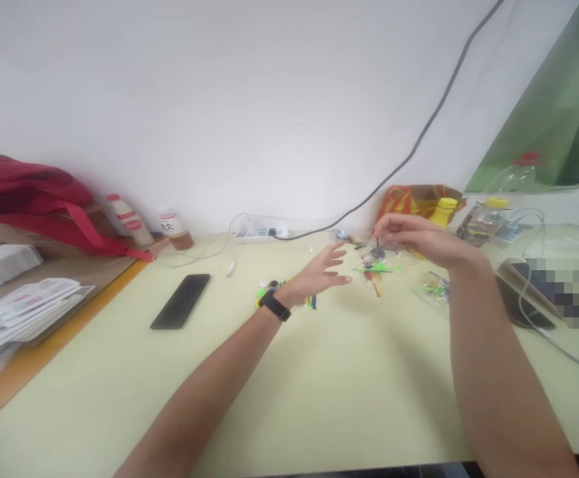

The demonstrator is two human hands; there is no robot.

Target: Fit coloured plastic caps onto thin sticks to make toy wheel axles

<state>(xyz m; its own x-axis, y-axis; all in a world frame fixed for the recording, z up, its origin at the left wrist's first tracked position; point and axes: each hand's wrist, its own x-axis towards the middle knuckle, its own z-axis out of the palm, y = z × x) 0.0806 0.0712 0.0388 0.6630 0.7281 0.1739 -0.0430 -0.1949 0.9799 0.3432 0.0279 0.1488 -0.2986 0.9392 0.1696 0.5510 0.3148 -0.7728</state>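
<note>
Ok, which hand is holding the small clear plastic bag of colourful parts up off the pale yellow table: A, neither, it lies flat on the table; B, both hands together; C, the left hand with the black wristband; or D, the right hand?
D: the right hand pinches the small clear plastic bag of colourful parts from above, while the left hand is open beside it with fingers spread.

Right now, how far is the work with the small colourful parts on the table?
It looks early. Done: some parts lie loose on the table. In hand: the right hand pinches a clear bag of parts above them; the left hand hovers open beside it, holding nothing. Left: another bag and a small pile lie untouched.
</note>
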